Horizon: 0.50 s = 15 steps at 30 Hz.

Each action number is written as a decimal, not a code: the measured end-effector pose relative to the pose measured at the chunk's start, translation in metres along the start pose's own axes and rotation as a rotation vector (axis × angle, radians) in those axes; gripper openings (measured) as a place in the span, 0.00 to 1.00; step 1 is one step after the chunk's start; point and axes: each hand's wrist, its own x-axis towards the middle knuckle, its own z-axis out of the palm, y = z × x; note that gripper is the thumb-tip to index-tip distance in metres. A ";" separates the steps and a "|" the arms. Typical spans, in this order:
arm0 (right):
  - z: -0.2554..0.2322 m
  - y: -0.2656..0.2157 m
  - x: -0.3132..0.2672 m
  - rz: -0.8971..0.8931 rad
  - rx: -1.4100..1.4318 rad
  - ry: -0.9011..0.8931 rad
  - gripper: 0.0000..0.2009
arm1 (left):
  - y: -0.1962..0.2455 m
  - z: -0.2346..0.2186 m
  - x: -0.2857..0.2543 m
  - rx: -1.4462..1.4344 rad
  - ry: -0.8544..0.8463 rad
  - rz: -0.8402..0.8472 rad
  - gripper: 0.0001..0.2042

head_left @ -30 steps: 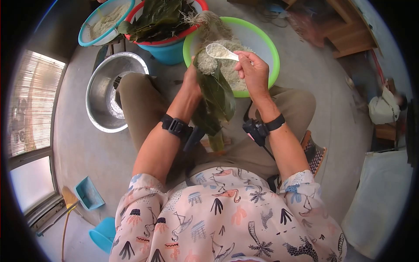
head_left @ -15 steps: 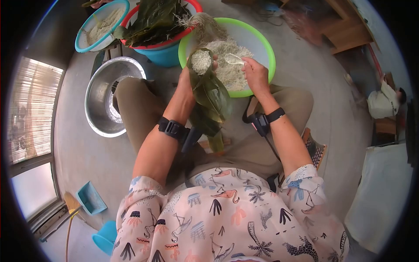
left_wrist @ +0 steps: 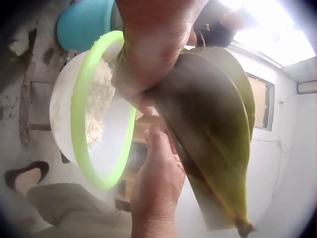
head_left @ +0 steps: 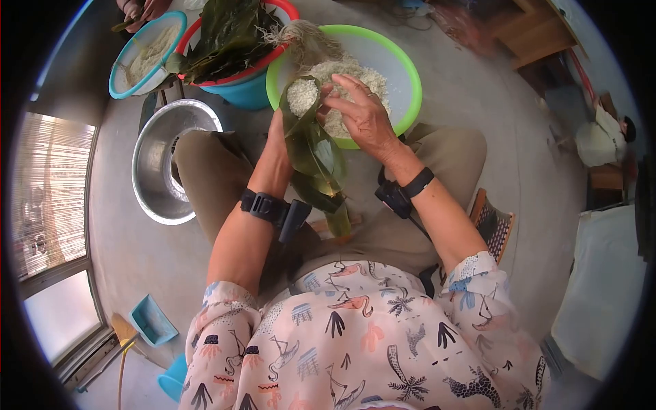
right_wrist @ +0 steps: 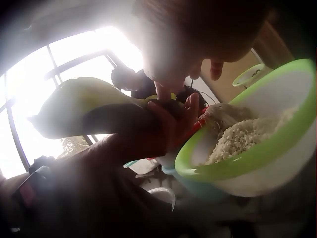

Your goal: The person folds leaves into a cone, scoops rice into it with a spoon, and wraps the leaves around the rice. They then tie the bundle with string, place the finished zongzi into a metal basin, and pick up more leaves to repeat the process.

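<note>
Curled round a green leaf cone (head_left: 313,147), the left hand (head_left: 275,140) holds it upright, white rice (head_left: 302,97) filling its mouth. The leaf's long tail hangs down toward the lap. The right hand (head_left: 369,123) is beside the cone's mouth with fingers extended and no spoon visible in it; whether its fingertips touch the leaf is unclear. In the left wrist view the leaf (left_wrist: 208,124) spreads below the left hand (left_wrist: 148,54), with the right hand (left_wrist: 158,186) behind. The right wrist view shows the right hand (right_wrist: 193,44) above the left fingers (right_wrist: 173,121).
A green-rimmed bowl (head_left: 410,82) of rice stands just beyond the hands, dry strands (head_left: 301,41) over its left edge. Left of it are a red-rimmed basin (head_left: 292,10) with leaves, a blue-rimmed basin (head_left: 116,78) with rice, and a steel basin (head_left: 145,188). Another person's hands (head_left: 140,10) show at top left.
The spoon has gone from the right hand's grip, and that hand has moved left to the cone with its fingers extended. The left hand and cone appear slightly farther left.
</note>
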 end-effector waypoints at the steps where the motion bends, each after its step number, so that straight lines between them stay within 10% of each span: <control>1: 0.003 0.004 0.001 0.099 -0.037 0.029 0.19 | -0.001 0.005 -0.002 0.002 -0.001 -0.005 0.16; 15: -0.008 0.010 -0.002 0.256 -0.024 0.126 0.19 | -0.007 0.024 -0.010 0.012 0.096 0.030 0.16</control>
